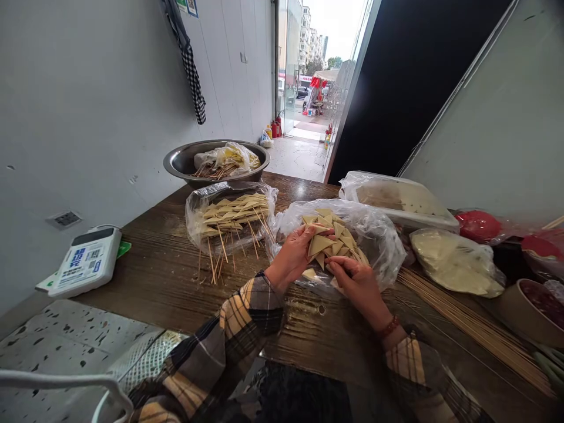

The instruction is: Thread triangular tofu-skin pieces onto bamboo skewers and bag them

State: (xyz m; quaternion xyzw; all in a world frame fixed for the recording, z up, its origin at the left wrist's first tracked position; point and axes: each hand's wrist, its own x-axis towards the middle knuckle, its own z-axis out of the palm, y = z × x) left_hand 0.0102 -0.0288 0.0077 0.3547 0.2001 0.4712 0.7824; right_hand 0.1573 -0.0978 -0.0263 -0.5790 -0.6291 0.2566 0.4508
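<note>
My left hand (pixel 293 255) is closed on a flat, pale-yellow triangular piece (pixel 321 244), which looks like tofu sheet. Just to the right, the fingers of my right hand (pixel 355 281) are pinched together close to that piece; whatever they grip is too small to make out. Both hands are over an open clear plastic bag (pixel 383 241) with a heap of loose triangles (pixel 346 238) in it. Left of my hands, another clear bag (pixel 194 211) holds several filled skewers (pixel 235 211), their bare stick ends pointing toward me.
A metal basin (pixel 174 164) with bagged skewers stands at the back left. On the right lie a bundle of bare wooden sticks (pixel 476 329), a bag of pale sheets (pixel 458 264) and a wrapped white tray (pixel 396 197). A white payment device (pixel 88 261) sits at the left edge.
</note>
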